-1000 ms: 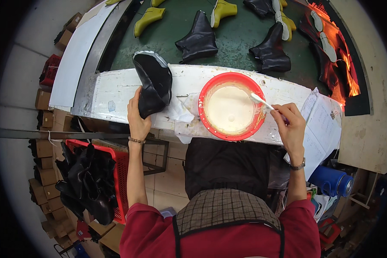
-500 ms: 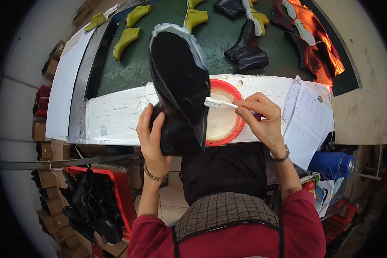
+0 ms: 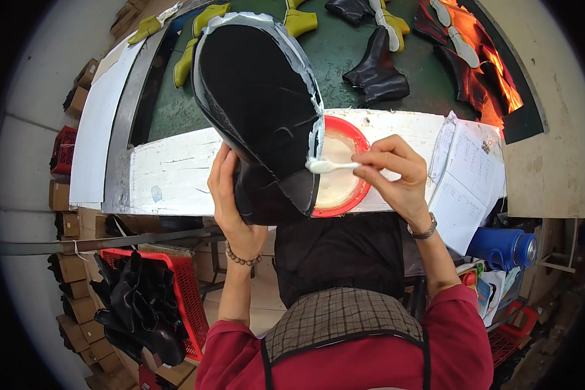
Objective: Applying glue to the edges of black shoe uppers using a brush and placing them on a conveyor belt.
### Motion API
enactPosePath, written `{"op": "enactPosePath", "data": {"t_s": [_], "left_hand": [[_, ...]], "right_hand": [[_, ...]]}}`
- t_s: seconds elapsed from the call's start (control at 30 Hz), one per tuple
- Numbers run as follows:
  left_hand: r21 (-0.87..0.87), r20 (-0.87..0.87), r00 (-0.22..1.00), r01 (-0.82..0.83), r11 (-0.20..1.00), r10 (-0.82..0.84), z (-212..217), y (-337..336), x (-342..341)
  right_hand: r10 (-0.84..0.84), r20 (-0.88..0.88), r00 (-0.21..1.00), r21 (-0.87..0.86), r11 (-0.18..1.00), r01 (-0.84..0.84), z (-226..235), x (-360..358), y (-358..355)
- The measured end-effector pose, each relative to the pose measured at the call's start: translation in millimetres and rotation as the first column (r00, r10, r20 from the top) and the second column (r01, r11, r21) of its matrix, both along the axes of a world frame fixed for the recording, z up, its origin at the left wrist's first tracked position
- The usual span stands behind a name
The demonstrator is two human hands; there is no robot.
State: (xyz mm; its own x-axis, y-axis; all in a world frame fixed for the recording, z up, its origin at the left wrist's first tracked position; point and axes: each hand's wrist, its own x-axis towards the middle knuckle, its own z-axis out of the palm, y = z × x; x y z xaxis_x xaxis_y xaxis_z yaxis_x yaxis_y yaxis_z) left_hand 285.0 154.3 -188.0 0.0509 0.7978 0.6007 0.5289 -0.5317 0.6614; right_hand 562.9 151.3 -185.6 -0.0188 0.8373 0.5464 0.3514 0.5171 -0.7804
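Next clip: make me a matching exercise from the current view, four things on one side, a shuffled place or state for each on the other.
Things
1. white brush
2. white-edged black boot
3. red bowl
4. blue bottle

Places or states
A. at the person's right, near the lower end of the papers
B. gripped by the left hand
C. between the fingers of the right hand
D. partly hidden, with a pale substance in it

Right pairs: 1-C, 2-B, 3-D, 4-A
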Motion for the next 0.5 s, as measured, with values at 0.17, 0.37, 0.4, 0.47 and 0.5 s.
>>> {"op": "enactPosePath", "data": {"t_s": [0.17, 0.37, 0.4, 0.47, 0.5], "left_hand": [[0.047, 0.006, 0.995, 0.098, 0.994, -0.098, -4, 9, -1], [0.253, 0.156, 0.986, 0.021, 0.967, -0.062, -41, 28, -14], [0.267, 0.211, 0.975, 0.013, 0.964, -0.072, -45, 32, -14], [0.321, 0.198, 0.979, -0.016, 0.947, -0.05, -52, 42, -17], [0.375, 0.185, 0.982, -0.041, 0.926, -0.031, -55, 46, -19]], "right_hand": [[-0.212, 0.069, 0.975, 0.011, 0.977, 0.212, 16, 9, 19], [-0.108, 0.143, 0.984, 0.209, 0.975, 0.077, 24, 5, 20], [-0.068, 0.12, 0.99, 0.138, 0.989, 0.052, 20, 2, 11], [-0.027, 0.136, 0.99, 0.118, 0.993, 0.011, 19, -4, 0], [0.011, 0.15, 0.989, 0.098, 0.995, -0.025, 20, -6, -6]]}}
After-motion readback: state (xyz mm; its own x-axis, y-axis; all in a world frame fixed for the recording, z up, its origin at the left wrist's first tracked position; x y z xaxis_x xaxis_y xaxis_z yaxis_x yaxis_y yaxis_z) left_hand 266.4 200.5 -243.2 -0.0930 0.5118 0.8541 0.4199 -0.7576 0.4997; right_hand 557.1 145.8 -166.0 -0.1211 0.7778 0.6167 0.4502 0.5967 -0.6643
